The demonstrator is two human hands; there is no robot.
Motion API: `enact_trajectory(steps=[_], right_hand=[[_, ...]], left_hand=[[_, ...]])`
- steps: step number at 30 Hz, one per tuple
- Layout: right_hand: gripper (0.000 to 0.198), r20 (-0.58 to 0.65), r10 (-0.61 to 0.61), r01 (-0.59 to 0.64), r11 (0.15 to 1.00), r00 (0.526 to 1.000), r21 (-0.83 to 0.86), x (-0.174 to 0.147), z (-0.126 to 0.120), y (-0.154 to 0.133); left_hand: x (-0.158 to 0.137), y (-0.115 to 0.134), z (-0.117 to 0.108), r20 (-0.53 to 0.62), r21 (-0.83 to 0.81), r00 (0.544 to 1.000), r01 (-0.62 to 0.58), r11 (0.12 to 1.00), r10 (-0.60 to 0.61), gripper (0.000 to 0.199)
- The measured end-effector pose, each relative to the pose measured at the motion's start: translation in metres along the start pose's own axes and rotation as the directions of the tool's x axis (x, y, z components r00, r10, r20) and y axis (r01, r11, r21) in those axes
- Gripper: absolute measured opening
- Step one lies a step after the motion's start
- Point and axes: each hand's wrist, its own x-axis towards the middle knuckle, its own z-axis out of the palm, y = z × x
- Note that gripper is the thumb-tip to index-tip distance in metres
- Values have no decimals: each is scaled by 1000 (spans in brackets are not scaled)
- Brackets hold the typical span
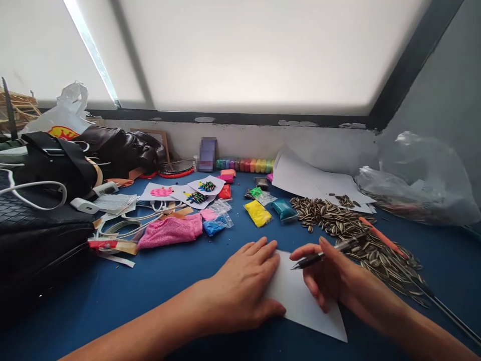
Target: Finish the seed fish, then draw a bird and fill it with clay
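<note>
A small sheet of white paper (300, 301) lies on the blue tabletop in front of me. My left hand (248, 286) rests flat across its left side, fingers stretched out. Above the right part of the sheet, my right hand (330, 276) holds a dark pen (311, 260) between thumb and fingers, its tip pointing left and apart from the paper. Just beyond the right hand spreads a heap of striped sunflower seeds (326, 220). Packets of yellow clay (257, 213) and teal clay (284, 210) lie past the sheet.
An orange stick-like tool (383, 237) lies on the seeds. At left are a pink cloth (171, 230), white cables, decorated paper pieces (197, 195) and a black bag (37, 250). A phone (208, 154), a row of coloured clay (246, 165) and white sheets (300, 175) stand farther back.
</note>
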Motion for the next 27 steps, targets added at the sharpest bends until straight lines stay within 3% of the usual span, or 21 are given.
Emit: enact_trajectory(steps=[3,7,12,16,19,21,27], right_hand=[[53,-108,-5,1,1000,994,-29,2,3,-2],[55,-282,-126,87,985,951,-148,0,10,-10],[54,-280,-242,128,919,929,-372,-2,21,-13],[47,-256,-202,42,854,945,-518,2,20,-3],[45,-251,-175,23,859,952,-512,5,15,3],[45,-242,-165,16,854,956,-520,6,13,3],[37,-219,-148,-20,787,964,-617,5,24,-10]], left_hand=[[-3,-5,0,5,61,998,-61,996,60,78],[-1,-4,10,-118,131,990,-64,989,80,74],[5,-1,21,-240,131,969,-22,991,54,74],[7,-9,16,-178,76,983,-31,997,44,84],[7,-19,-2,-111,27,994,-8,1000,11,73],[6,-26,-13,-25,0,997,-71,997,71,64],[4,-36,-22,65,-54,990,-122,991,126,77]])
